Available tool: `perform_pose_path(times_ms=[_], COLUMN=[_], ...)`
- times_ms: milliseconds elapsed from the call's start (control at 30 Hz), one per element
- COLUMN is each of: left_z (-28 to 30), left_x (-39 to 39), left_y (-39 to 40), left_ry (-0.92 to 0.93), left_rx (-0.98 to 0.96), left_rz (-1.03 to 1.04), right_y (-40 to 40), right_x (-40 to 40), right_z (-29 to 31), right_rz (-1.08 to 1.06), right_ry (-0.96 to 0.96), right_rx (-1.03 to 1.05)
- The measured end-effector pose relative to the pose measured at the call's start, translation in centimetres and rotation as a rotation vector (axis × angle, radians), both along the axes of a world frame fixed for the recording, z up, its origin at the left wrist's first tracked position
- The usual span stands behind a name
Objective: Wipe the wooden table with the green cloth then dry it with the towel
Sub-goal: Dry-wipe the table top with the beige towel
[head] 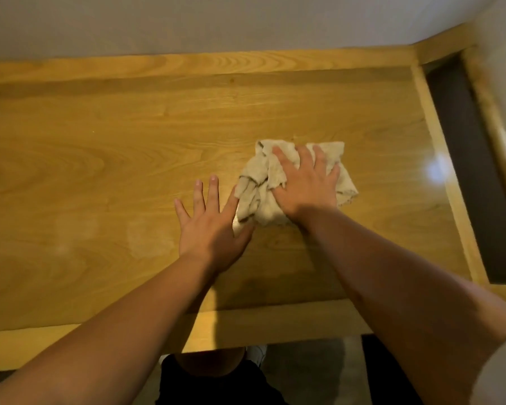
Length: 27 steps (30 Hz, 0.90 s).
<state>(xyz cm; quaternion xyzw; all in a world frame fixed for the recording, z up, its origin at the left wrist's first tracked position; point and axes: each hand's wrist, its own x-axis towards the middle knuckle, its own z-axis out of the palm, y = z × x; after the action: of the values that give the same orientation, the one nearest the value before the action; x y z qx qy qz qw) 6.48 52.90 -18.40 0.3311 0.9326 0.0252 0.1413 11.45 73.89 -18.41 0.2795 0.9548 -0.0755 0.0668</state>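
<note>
Head camera looks steeply down, close over the wooden table (100, 159).

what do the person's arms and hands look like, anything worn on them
Both forearms are bare, with no watch, rings or gloves visible on the left hand or right hand. A bit of white sleeve shows at the right arm's upper end.

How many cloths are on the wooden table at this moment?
1: a beige towel, crumpled right of centre on the table, pressed under the right hand. The left hand touches its edge. No green cloth shows.
</note>
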Motion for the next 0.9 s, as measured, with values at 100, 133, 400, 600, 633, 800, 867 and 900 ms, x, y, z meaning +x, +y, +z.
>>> perform_pose_path(times_ms=[100, 133, 400, 600, 633, 800, 867, 900], left_z=[0.3, 0.3, 0.0, -0.6, -0.5, 0.0, 0.2, 0.2], left_x=[0.1, 0.1, -0.3, -0.2, -0.4, -0.9, -0.8, -0.8], left_y=[0.0, 0.0, 0.0, 0.0, 0.0, 0.0, 0.0, 0.0], left_ry=[0.023, 0.023, 0.031, 0.057, 0.057, -0.023, -0.036, -0.033], left_rx=[0.016, 0.002, -0.063, -0.040, -0.044, -0.062, -0.053, -0.046], left_rz=[-0.012, -0.014, -0.038, -0.051, -0.045, -0.012, -0.013, -0.013], right_y=[3.0, 3.9, 8.6, 11.1, 11.3, 9.8, 8.4, 7.6], right_x=[-5.6, -7.3, -17.8, -23.1, -23.4, -21.1, -18.2, -16.5], right_z=[0.0, 0.0, 0.2, -0.2, -0.2, -0.1, -0.2, -0.2], right_rz=[0.014, 0.020, 0.036, 0.055, 0.049, 0.081, 0.090, 0.096], right_ry=[0.011, 0.015, 0.041, 0.052, 0.061, 0.019, 0.021, 0.013], right_rx=[0.000, 0.001, 0.022, -0.004, -0.006, 0.018, 0.019, 0.017])
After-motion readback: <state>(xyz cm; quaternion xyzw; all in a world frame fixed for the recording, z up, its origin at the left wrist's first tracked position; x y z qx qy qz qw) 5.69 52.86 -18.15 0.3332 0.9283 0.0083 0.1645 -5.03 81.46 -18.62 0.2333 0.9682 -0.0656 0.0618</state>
